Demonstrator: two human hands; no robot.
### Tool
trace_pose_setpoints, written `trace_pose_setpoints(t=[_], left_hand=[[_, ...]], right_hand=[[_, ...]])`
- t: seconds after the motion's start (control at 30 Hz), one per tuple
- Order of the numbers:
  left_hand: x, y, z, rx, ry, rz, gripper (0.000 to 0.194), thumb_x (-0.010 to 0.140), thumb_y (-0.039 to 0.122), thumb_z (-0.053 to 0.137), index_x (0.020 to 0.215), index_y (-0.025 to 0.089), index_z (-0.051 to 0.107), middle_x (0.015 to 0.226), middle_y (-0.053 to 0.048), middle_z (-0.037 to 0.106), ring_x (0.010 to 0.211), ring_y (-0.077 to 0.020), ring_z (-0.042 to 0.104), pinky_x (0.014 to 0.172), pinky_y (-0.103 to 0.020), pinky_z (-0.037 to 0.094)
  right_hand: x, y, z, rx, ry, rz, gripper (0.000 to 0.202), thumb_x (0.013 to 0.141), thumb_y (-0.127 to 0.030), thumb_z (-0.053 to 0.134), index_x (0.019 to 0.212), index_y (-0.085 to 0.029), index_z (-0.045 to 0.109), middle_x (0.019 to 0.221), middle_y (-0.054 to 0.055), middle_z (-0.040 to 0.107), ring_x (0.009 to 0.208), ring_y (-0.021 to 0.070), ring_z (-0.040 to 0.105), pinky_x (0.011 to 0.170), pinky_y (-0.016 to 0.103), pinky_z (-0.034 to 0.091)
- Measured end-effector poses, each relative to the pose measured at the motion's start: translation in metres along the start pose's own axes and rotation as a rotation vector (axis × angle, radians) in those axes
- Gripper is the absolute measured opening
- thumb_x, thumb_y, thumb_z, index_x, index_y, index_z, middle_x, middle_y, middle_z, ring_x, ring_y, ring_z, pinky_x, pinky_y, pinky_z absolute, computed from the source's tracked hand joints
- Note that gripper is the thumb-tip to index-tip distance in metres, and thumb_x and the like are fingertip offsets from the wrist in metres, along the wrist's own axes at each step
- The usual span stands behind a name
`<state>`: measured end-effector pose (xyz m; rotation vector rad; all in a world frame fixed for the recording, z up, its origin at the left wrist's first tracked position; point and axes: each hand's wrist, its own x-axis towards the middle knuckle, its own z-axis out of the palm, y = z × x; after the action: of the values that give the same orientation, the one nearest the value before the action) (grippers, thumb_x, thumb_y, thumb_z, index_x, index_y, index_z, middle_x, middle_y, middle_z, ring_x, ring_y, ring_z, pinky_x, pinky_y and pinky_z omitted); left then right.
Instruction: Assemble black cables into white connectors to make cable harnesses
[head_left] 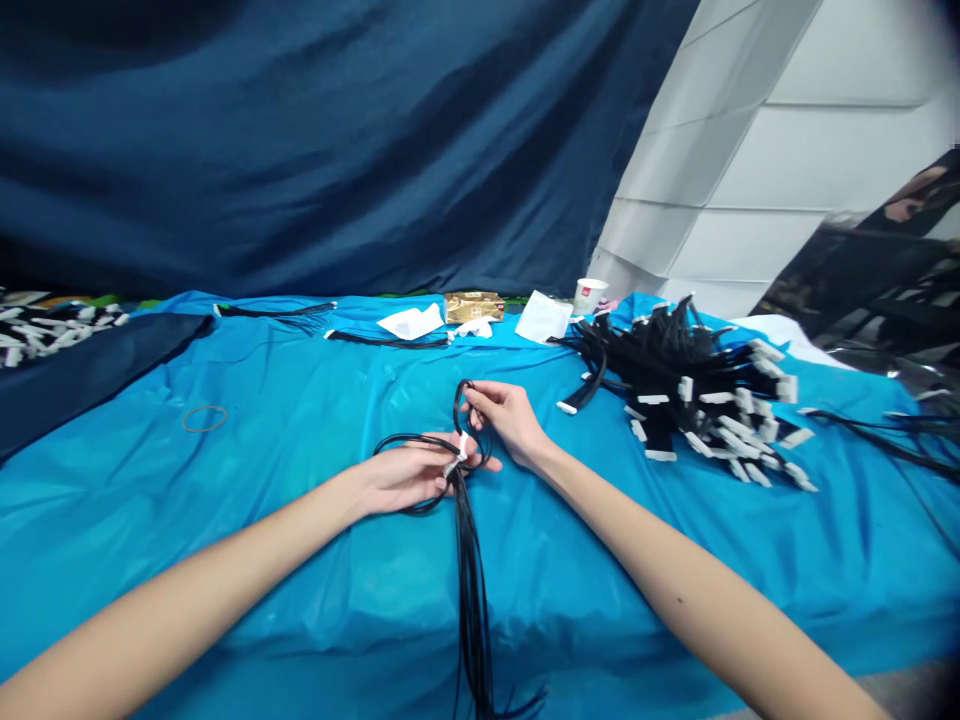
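Observation:
A bundle of thin black cables (pixel 470 580) is looped at its upper end, and its loose strands hang down over the table's front edge. White connectors (pixel 456 458) sit where the loops meet. My left hand (pixel 409 475), palm up, has its fingers wrapped round the cables beside these connectors. Above and to the right, my right hand (pixel 506 415) pinches a small upright loop of the same cables between thumb and fingers.
A large pile of black cables with white connectors (pixel 675 390) lies on the blue-covered table (pixel 300 560) at the right. Along the back are a paper cup (pixel 590 295), a gold packet (pixel 474 307) and white papers (pixel 544 317). A rubber band (pixel 205 419) lies left.

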<state>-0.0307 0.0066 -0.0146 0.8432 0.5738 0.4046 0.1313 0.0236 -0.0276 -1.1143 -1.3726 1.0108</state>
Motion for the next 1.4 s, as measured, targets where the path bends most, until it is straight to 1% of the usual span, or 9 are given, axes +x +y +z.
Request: trace_pose_setpoints(t=[0.1, 0.2, 0.3, 0.43, 0.57, 0.7, 0.83, 1.1, 1.4], left_hand=[[0.000, -0.001, 0.001, 0.013, 0.032, -0.024, 0.006, 0.067, 0.008, 0.062, 0.070, 0.012, 0.058, 0.074, -0.005, 0.058, 0.081, -0.0123, 0.056, 0.054, -0.016, 0.034], [-0.001, -0.001, 0.003, 0.010, 0.059, -0.002, 0.006, 0.067, 0.008, 0.060, 0.070, 0.013, 0.059, 0.075, -0.006, 0.059, 0.078, -0.0119, 0.055, 0.053, -0.017, 0.034], [-0.001, 0.001, 0.004, -0.005, 0.096, 0.039, 0.006, 0.067, 0.007, 0.059, 0.069, 0.012, 0.058, 0.079, -0.006, 0.060, 0.075, -0.0105, 0.054, 0.053, -0.017, 0.034], [0.001, 0.005, 0.002, -0.034, 0.165, 0.088, 0.006, 0.068, 0.007, 0.059, 0.071, 0.012, 0.058, 0.086, -0.006, 0.061, 0.062, -0.0060, 0.049, 0.050, -0.017, 0.034], [0.003, 0.010, -0.003, -0.085, 0.226, 0.137, 0.009, 0.072, 0.006, 0.056, 0.077, 0.013, 0.059, 0.082, -0.005, 0.059, 0.064, -0.0078, 0.052, 0.053, -0.019, 0.038], [0.003, 0.012, -0.005, -0.152, 0.274, 0.189, 0.010, 0.073, 0.004, 0.052, 0.075, 0.013, 0.057, 0.068, -0.001, 0.055, 0.061, -0.0083, 0.052, 0.054, -0.020, 0.040], [0.005, 0.013, -0.007, -0.239, 0.298, 0.221, 0.013, 0.075, 0.002, 0.049, 0.073, 0.013, 0.056, 0.064, 0.001, 0.054, 0.057, -0.0068, 0.052, 0.054, -0.019, 0.040], [0.007, 0.008, -0.008, -0.251, 0.217, 0.259, 0.012, 0.074, 0.002, 0.051, 0.069, 0.012, 0.057, 0.065, -0.001, 0.056, 0.055, -0.0065, 0.053, 0.054, -0.017, 0.041], [0.005, 0.010, -0.003, -0.277, 0.225, 0.266, 0.016, 0.075, 0.000, 0.048, 0.067, 0.011, 0.058, 0.057, 0.001, 0.051, 0.050, -0.0051, 0.050, 0.049, -0.015, 0.039]], right_hand=[[0.000, 0.003, 0.002, -0.103, -0.019, -0.037, 0.027, 0.073, -0.042, 0.055, 0.072, -0.016, 0.064, 0.059, 0.000, 0.059, 0.045, 0.0092, 0.046, 0.048, 0.023, 0.036], [0.001, 0.005, -0.001, -0.205, 0.006, -0.089, 0.020, 0.074, -0.036, 0.056, 0.072, -0.018, 0.067, 0.059, 0.000, 0.060, 0.054, 0.0129, 0.052, 0.058, 0.025, 0.038], [0.001, 0.005, -0.007, -0.369, 0.084, -0.188, 0.020, 0.077, -0.030, 0.054, 0.088, -0.021, 0.068, 0.078, 0.004, 0.065, 0.071, 0.0172, 0.057, 0.070, 0.028, 0.040], [-0.003, 0.000, -0.009, -0.603, 0.144, -0.327, 0.032, 0.079, -0.021, 0.049, 0.110, -0.020, 0.060, 0.093, 0.007, 0.062, 0.078, 0.0179, 0.056, 0.071, 0.031, 0.044], [-0.012, -0.008, -0.008, -0.721, 0.188, -0.627, 0.033, 0.081, -0.017, 0.047, 0.111, -0.022, 0.058, 0.102, 0.008, 0.058, 0.093, 0.0201, 0.051, 0.079, 0.035, 0.043], [-0.021, -0.016, -0.009, -0.789, 0.073, -0.946, 0.030, 0.082, -0.017, 0.047, 0.108, -0.024, 0.059, 0.094, 0.007, 0.059, 0.085, 0.0171, 0.051, 0.073, 0.032, 0.044], [-0.026, -0.021, -0.008, -0.853, 0.011, -1.110, 0.028, 0.082, -0.016, 0.049, 0.107, -0.022, 0.059, 0.088, 0.006, 0.061, 0.081, 0.0156, 0.052, 0.070, 0.029, 0.044], [-0.025, -0.025, -0.004, -0.935, -0.012, -1.293, 0.015, 0.079, -0.015, 0.056, 0.093, -0.014, 0.062, 0.086, 0.005, 0.065, 0.072, 0.0133, 0.050, 0.062, 0.025, 0.045], [-0.025, -0.023, -0.005, -0.949, -0.044, -1.341, 0.014, 0.078, -0.015, 0.059, 0.091, -0.012, 0.061, 0.081, 0.004, 0.066, 0.070, 0.0132, 0.052, 0.060, 0.025, 0.046]])
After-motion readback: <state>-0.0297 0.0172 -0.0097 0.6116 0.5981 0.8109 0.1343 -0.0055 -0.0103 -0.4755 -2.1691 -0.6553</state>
